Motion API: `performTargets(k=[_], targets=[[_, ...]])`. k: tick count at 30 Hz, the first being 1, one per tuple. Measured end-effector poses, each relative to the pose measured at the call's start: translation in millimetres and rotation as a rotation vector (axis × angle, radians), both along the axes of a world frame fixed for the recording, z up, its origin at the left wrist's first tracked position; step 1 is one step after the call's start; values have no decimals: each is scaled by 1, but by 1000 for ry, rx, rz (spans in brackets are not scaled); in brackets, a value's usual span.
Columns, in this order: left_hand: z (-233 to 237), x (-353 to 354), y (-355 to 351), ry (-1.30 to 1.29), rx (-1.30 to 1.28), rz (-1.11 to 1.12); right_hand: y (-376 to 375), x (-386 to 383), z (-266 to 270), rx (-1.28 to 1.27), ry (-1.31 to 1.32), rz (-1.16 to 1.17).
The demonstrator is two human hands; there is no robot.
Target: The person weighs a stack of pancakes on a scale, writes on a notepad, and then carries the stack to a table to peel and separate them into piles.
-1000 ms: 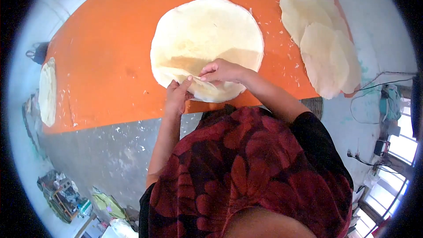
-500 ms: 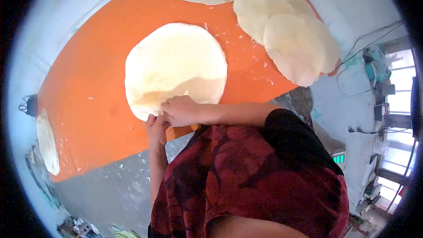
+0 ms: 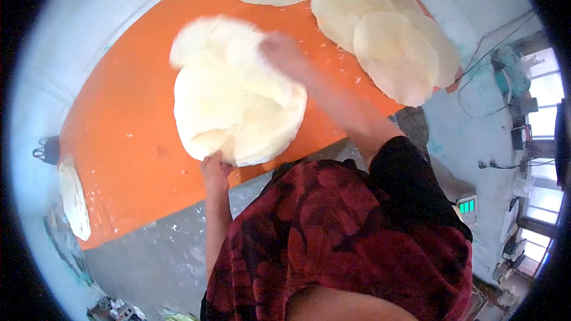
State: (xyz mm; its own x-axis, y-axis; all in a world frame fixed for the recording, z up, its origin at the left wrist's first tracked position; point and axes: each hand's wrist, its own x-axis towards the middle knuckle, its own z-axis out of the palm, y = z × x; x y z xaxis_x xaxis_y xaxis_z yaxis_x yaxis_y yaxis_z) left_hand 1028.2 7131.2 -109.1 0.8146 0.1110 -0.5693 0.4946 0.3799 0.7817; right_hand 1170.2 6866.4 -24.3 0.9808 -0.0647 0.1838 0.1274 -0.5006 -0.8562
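Observation:
A stack of round, thin, pale dough sheets point(image 3: 238, 101) lies near the front of the orange table. My left hand point(image 3: 215, 169) pinches the near edge of the stack, where the surface is creased. At the far right side of the stack is my right hand point(image 3: 279, 50), smeared by motion, its fingers hard to make out. Beside it, a top sheet point(image 3: 214, 35) is pulled up and shifted past the far edge of the stack, blurred as it moves with that hand.
Several overlapping thin sheets point(image 3: 395, 56) are spread along the far right of the orange table point(image 3: 125, 137). Another pale sheet point(image 3: 74, 199) lies at the table's left end. A device with a green display point(image 3: 467, 207) stands at the right.
My right hand has swept from the near edge to the far side, and a top sheet has peeled and shifted away with it. My left hand stays at the near edge.

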Motion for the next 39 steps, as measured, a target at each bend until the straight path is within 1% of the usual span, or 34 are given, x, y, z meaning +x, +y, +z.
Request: performTargets(k=[1,2,3,4,6,7,8,10,12,13,15,16,17,18,19,20,21,23,25,26,27,28,30,33,36,38,39], targets=[[2,-1,-1,18,14,-23,-28,-7,24,295,142,-117],[5,-1,-1,35,28,-45,-56,-4,29,280,34,-268],[8,-1,-2,54,44,-69,-95,-3,15,447,-6,-332],[8,-1,-2,49,43,-68,-121,-18,26,485,-30,-457],[8,-1,-4,42,42,-68,-155,-64,48,652,56,-680],[6,0,-2,37,40,-87,-187,-78,25,682,71,-730],[5,1,1,31,37,-107,-217,-90,-10,712,84,-781],[5,4,1,31,48,-121,-241,-121,-52,870,153,-1012],[7,6,-2,52,77,-108,-257,-146,-97,985,199,-1129],[9,7,-3,46,77,-113,-265,-159,-116,988,225,-1155],[14,6,-4,38,79,-115,-282,-183,-149,838,341,-1170],[18,5,-5,25,69,-136,-291,-191,-162,662,418,-1164],[22,4,-5,14,58,-154,-296,-197,-172,390,492,-1153],[23,2,-3,6,48,-165,-282,-200,-157,68,476,-1155],[21,2,-3,1,48,-169,-266,-197,-143,-189,279,-1159],[18,4,-4,-1,52,-160,-236,-190,-110,-477,100,-1176],[16,4,-2,2,62,-145,-208,-180,-93,-731,-101,-1139],[22,3,-6,-37,-45,-124,-162,-148,-87,-449,-105,-750],[13,5,0,-85,-141,-193,-77,-122,-73,-4,196,-270],[15,4,1,-86,-160,-201,-33,-114,-66,49,180,80],[20,4,0,-87,-182,-214,10,-118,-57,65,298,169],[23,4,0,-92,-205,-230,43,-115,-61,-119,136,324],[23,1,1,-96,-211,-231,82,-110,-52,-243,174,488],[19,1,5,-87,-175,-223,98,-102,-45,-313,267,557],[4,0,11,-71,-190,-232,103,-99,-32,-573,278,563],[-2,0,16,-37,-205,-221,113,-102,-41,-580,182,459],[-2,-1,19,-4,-198,-175,119,-106,-48,-581,133,402]])
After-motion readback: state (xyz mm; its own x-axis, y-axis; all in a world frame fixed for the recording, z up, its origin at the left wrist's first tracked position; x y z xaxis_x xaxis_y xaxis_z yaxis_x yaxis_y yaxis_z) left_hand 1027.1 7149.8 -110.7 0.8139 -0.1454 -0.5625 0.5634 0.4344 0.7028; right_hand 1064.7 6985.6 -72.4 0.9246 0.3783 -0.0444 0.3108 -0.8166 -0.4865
